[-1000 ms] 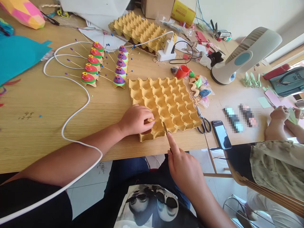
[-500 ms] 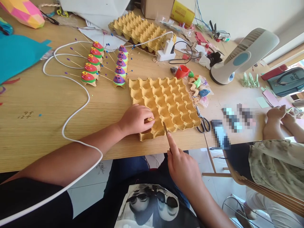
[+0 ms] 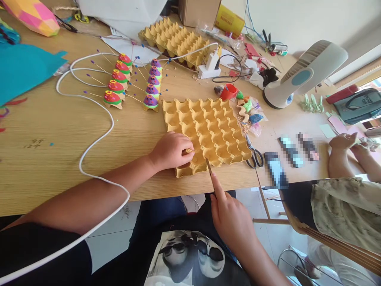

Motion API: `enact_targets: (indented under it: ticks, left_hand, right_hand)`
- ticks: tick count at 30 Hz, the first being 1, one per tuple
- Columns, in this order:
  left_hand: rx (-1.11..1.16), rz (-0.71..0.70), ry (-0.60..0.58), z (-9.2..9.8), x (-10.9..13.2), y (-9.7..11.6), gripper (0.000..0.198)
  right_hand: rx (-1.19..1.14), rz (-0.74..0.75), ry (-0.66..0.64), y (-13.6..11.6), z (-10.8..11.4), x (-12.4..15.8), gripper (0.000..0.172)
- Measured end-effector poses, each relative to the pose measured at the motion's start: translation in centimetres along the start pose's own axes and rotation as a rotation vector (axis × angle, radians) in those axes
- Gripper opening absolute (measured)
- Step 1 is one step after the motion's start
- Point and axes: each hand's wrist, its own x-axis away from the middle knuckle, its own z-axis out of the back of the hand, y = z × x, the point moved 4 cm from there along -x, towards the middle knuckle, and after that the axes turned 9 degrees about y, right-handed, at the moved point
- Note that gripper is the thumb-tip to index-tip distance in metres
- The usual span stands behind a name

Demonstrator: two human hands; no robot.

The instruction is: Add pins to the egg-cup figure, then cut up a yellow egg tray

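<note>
A yellow egg tray of moulded pulp lies at the table's front edge. My left hand grips its near-left part, fingers closed round one of the raised peaks. My right hand is wrapped round a small knife, its index finger stretched along the back of it. The blade's tip meets the tray's near edge, a little right of my left hand. Most of the handle is hidden in my palm. Black-handled scissors lie against the tray's right edge.
Painted red caterpillar figures and purple ones with pin legs stand behind left. A white cable crosses my left arm. Farther back are a second egg tray, a power strip and a fan. Another person's hands are at right.
The knife and my right hand have drawn back slightly toward me, the tip shifting nearer the tray's front edge. My left hand keeps its hold. The view has shifted a little.
</note>
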Motion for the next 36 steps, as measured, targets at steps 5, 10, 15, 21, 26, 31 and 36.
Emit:
enact_targets:
  ticks: [5, 10, 15, 21, 26, 31, 36]
  left_hand:
    - [0.02, -0.005, -0.01, 0.0, 0.0, -0.2, 0.018]
    - [0.023, -0.02, -0.01, 0.0, 0.0, -0.2, 0.018]
    - [0.015, -0.022, -0.007, 0.0, 0.0, -0.1, 0.018]
    - [0.017, -0.019, -0.006, 0.0, 0.0, -0.2, 0.019]
    - [0.011, -0.02, -0.012, 0.0, 0.0, -0.2, 0.019]
    - [0.013, -0.017, -0.01, 0.0, 0.0, -0.2, 0.018]
    - [0.015, -0.017, -0.003, 0.1, 0.0, -0.2, 0.019]
  right_hand:
    - [-0.111, 0.02, 0.003, 0.7, 2.0, 0.2, 0.064]
    - [-0.053, 0.012, 0.019, 0.4, 3.0, -2.1, 0.064]
    - [-0.015, 0.017, -0.022, 0.2, 3.0, -2.6, 0.064]
    - [0.016, 0.008, -0.061, 0.2, 3.0, -2.8, 0.065]
    - [0.026, 0.007, -0.079, 0.1, 3.0, -2.9, 0.066]
    - [0.023, 0.012, -0.065, 0.1, 3.1, -2.9, 0.065]
    - [0.011, 0.032, -0.04, 0.1, 3.1, -2.8, 0.066]
